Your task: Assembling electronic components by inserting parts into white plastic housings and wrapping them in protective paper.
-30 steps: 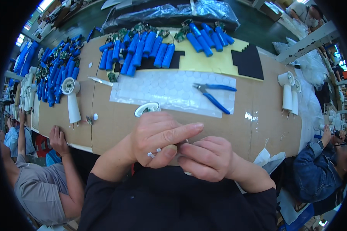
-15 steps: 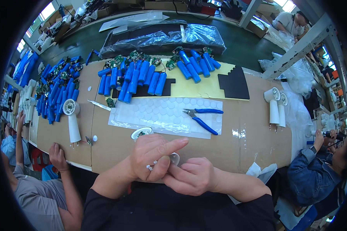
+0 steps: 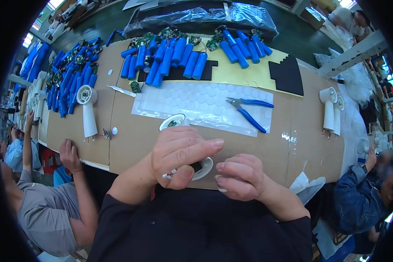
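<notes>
My left hand (image 3: pixel 179 153) is closed around a white plastic housing whose round head (image 3: pixel 174 122), with a green circuit board inside, sticks out beyond the knuckles. A white rounded rim (image 3: pixel 204 169) shows below the index finger; the hand hides whether it belongs to the same housing. Small white connectors (image 3: pixel 168 174) poke out between the fingers. Just right of the rim, my right hand (image 3: pixel 242 177) is held apart from it, fingers curled and pinched. A small pale bit shows at its thumb tip, too small to name. Beyond the hands lies a sheet of round clear stickers (image 3: pixel 179 102).
Blue-handled cutters (image 3: pixel 251 113) lie on the sheet, tweezers (image 3: pixel 121 90) at its left. Blue battery cells with circuit boards (image 3: pixel 166 56) lie behind, more in a left pile (image 3: pixel 72 83). White housings stand left (image 3: pixel 88 115) and right (image 3: pixel 329 113). Co-workers sit on both sides.
My right hand has drawn away to the right from the left hand and the white rim. The rim now shows more. The whole view has shifted, so the table sits higher in it.
</notes>
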`<state>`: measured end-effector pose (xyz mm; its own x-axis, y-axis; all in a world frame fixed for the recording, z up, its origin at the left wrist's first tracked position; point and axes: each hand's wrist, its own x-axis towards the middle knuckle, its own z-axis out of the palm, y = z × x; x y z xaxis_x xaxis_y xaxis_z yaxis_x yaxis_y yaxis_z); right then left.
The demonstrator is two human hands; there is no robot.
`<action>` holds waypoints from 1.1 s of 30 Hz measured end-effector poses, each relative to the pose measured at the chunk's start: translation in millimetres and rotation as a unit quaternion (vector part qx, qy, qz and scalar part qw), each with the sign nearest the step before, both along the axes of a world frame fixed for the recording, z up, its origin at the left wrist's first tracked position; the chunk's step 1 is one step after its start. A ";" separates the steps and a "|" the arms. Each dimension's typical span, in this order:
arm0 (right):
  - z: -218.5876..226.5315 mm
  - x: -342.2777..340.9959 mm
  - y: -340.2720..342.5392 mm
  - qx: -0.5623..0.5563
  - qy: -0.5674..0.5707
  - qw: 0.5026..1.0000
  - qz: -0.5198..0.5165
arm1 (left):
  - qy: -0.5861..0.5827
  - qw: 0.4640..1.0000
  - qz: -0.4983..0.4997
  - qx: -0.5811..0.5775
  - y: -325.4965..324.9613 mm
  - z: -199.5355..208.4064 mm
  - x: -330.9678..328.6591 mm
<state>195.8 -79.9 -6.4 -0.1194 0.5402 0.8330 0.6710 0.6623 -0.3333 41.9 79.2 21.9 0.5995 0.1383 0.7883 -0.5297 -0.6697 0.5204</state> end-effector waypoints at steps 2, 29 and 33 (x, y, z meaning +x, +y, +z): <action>2.7 -0.1 2.0 -0.001 -0.011 1.000 0.006 | -0.017 1.000 -0.002 0.000 0.2 -0.5 3.2; 15.6 -0.5 39.3 0.063 -0.020 0.998 0.023 | -0.015 0.989 0.099 0.112 7.4 8.3 -10.1; 10.3 -0.2 41.6 -0.029 0.059 0.998 -0.021 | -0.010 0.980 0.126 0.156 11.2 9.6 -17.9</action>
